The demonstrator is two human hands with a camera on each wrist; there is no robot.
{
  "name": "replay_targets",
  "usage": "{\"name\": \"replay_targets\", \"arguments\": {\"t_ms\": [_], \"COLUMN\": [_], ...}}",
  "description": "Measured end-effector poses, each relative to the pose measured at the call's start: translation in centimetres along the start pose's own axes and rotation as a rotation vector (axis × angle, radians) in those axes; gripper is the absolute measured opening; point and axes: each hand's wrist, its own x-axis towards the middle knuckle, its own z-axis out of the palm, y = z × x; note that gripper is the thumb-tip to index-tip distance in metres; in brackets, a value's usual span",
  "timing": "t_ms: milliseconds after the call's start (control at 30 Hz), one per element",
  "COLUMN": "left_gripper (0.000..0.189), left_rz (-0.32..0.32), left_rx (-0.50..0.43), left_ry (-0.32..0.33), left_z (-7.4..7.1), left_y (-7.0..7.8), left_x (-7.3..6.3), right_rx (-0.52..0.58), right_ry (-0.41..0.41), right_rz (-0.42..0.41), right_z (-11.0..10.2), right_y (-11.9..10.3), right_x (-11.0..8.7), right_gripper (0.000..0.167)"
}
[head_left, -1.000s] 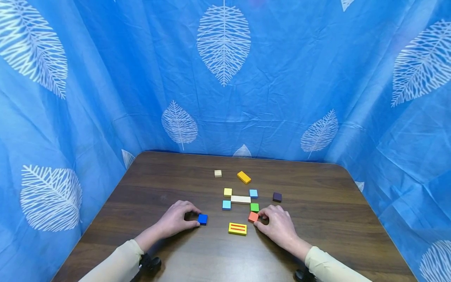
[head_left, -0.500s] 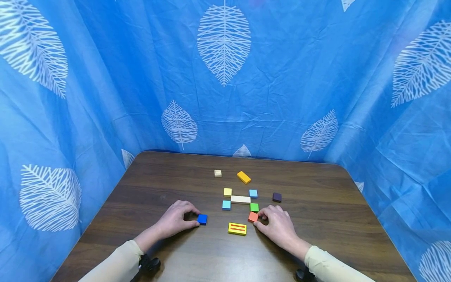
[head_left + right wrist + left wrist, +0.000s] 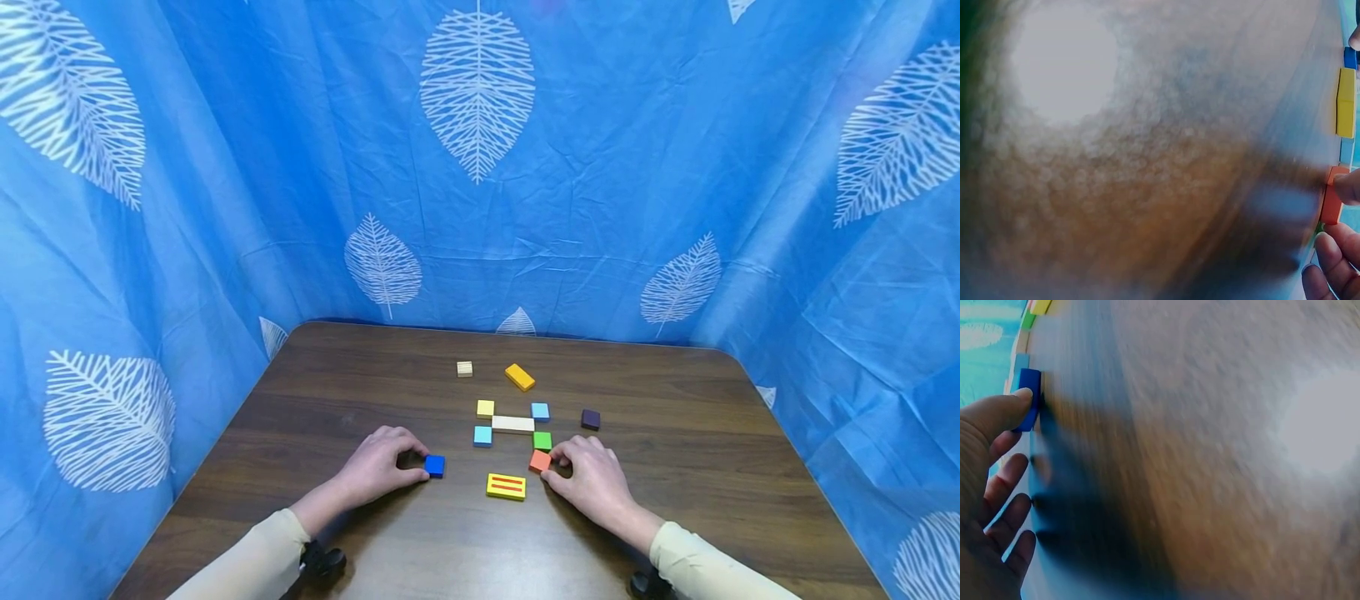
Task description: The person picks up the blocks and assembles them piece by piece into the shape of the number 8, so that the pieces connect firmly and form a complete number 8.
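My left hand (image 3: 378,467) pinches a dark blue square block (image 3: 435,467) between thumb and index finger, low over the table; the left wrist view shows the thumb on the blue block's face (image 3: 1030,403). An orange-red square block (image 3: 540,462) is pinched by my right hand (image 3: 595,481), close to the near side of a green block (image 3: 542,440). Between the hands lies a yellow rectangular block with red stripes (image 3: 506,487). Beyond it, a cream bar (image 3: 513,425) has the green block, a cyan block (image 3: 482,436), a pale yellow block (image 3: 485,408) and a light blue block (image 3: 540,411) at its corners.
Toward the back of the brown wooden table (image 3: 360,367) lie a small beige ridged block (image 3: 465,368) and an orange-yellow rectangular block (image 3: 520,377). A dark purple block (image 3: 590,418) sits to the right. A blue leaf-print curtain (image 3: 585,192) surrounds the table's back and sides.
My left hand has shifted slightly to the right with the blue block. My right hand and the orange-red block stay nearly in place.
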Motion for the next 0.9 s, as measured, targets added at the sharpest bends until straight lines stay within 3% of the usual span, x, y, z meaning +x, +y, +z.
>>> {"name": "replay_targets", "arguments": {"t_ms": [567,900], "left_gripper": [0.025,0.026], "left_rz": [-0.048,-0.042], "left_rx": [0.004,0.044], "left_ry": [0.01,0.041], "left_z": [2.2,3.7], "left_y": [4.9,5.6], "left_x": [3.1,4.2], "right_rx": [-0.008,-0.015], "right_ry": [0.013,0.01], "right_rz": [-0.011,-0.013], "right_z": [-0.1,0.0], "right_y": [0.0,-0.1], "right_x": [0.0,-0.1], "right_gripper": [0.024,0.024]}}
